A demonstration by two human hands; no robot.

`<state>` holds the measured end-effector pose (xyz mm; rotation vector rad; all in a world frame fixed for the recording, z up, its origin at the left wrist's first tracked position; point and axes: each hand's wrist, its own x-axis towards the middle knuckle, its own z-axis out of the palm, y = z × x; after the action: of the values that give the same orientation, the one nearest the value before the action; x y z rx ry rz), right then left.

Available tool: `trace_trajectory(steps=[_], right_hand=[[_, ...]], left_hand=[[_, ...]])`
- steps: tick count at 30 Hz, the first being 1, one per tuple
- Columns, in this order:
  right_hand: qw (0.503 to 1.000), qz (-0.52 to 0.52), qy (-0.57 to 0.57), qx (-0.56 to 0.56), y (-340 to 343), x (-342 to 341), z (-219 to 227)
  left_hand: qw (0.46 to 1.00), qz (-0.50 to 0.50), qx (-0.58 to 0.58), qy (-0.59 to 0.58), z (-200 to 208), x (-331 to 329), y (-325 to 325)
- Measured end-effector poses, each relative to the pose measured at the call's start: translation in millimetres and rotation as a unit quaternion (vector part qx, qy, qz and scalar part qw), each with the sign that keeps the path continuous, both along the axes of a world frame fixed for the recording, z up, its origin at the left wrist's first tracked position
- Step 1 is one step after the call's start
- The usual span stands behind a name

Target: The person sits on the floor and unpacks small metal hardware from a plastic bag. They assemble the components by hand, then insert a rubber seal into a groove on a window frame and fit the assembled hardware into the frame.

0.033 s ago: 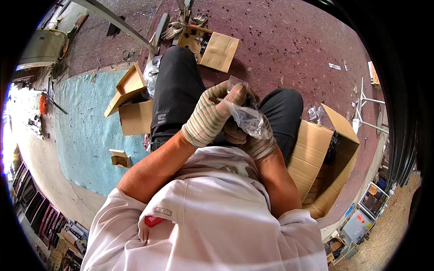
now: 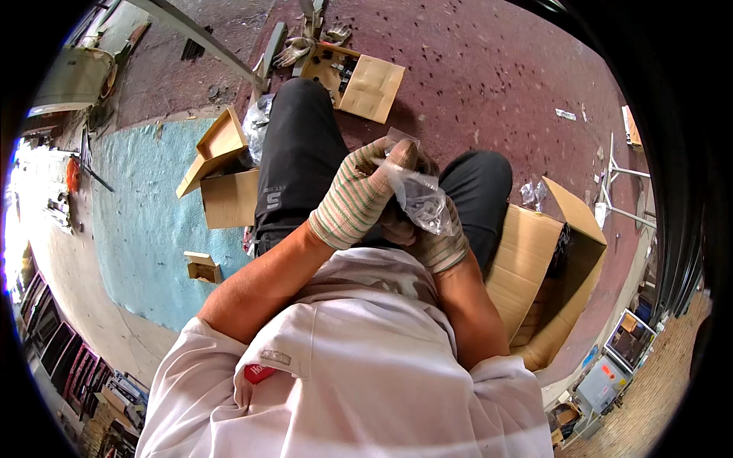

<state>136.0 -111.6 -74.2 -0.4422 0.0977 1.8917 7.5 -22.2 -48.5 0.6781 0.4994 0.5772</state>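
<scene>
My hands meet between my knees, both in striped knit work gloves with brown coated fingers. Closed with its thumb raised, my left hand [image 2: 359, 187] pinches the upper end of a small clear plastic bag [image 2: 422, 200]. The bag hangs crumpled across my right hand [image 2: 443, 243], whose fingers are curled in beneath and behind it. Those fingers are partly covered by the bag and my left hand. What the bag holds, if anything, cannot be made out.
An open cardboard box [image 2: 527, 252] with black items stands by my right leg. Another open carton [image 2: 229, 197] is at my left, near a small box [image 2: 203, 267] on the blue mat [image 2: 153, 221]. Ahead lie a box of black parts [image 2: 372, 88] and loose gloves [image 2: 292, 52].
Both hands stay together on the plastic bag. The bag and my left thumb have shifted very slightly; nothing else has visibly moved.
</scene>
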Motion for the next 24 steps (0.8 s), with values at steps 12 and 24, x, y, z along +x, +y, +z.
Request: trace_trajectory(steps=[12, 24], right_hand=[[0.79, -0.038, -0.611, 0.041, -12.6, 6.5, 46.3], [0.485, -0.021, -0.864, 0.136, 11.5, 2.1, 126.4]], left_hand=[[0.997, 0.042, -0.059, -0.024, -3.2, 5.4, 2.5], [0.997, 0.043, 0.036, 0.056, 14.1, -0.3, 5.3]])
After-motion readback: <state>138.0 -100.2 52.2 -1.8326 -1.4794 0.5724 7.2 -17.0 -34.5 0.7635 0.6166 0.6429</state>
